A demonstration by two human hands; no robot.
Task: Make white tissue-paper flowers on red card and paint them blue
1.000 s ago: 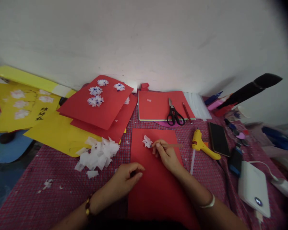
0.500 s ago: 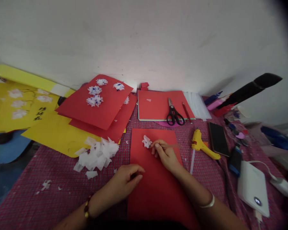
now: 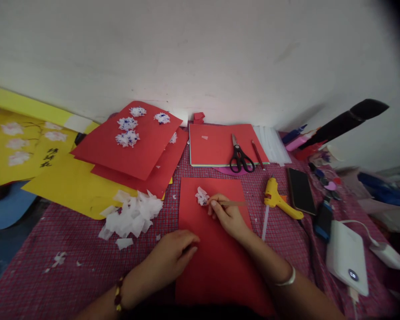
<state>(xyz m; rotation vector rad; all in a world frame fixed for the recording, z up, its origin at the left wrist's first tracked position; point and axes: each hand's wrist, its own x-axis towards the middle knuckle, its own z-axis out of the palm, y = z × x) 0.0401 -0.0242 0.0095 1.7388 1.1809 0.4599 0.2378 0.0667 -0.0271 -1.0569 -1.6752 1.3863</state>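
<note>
In my right hand [image 3: 225, 212] I pinch a thin brown stick [image 3: 233, 203]; its kind is not clear. Its lower end and my fingertips are at a crumpled white tissue-paper flower [image 3: 202, 196] with dark spots. That flower lies on the upper part of a red paper sheet [image 3: 213, 258] in front of me. My left hand [image 3: 175, 251] rests at the sheet's left edge, thumb and fingers apart, holding nothing. Left of the sheet is a loose pile of white tissue-paper pieces [image 3: 133, 215].
Red sheets [image 3: 150, 153] with white-and-purple flowers lie back left over yellow paper [image 3: 63, 186]. Black-handled scissors [image 3: 240, 155] and a pencil [image 3: 258, 152] lie on a red paper stack [image 3: 213, 142]. To the right are a yellow glue gun [image 3: 276, 198], phone [image 3: 302, 191] and power bank [image 3: 346, 258].
The whole view has shifted slightly. My right hand stays at the tissue-paper flower, with the stick tilted a little differently. My left hand has hardly moved.
</note>
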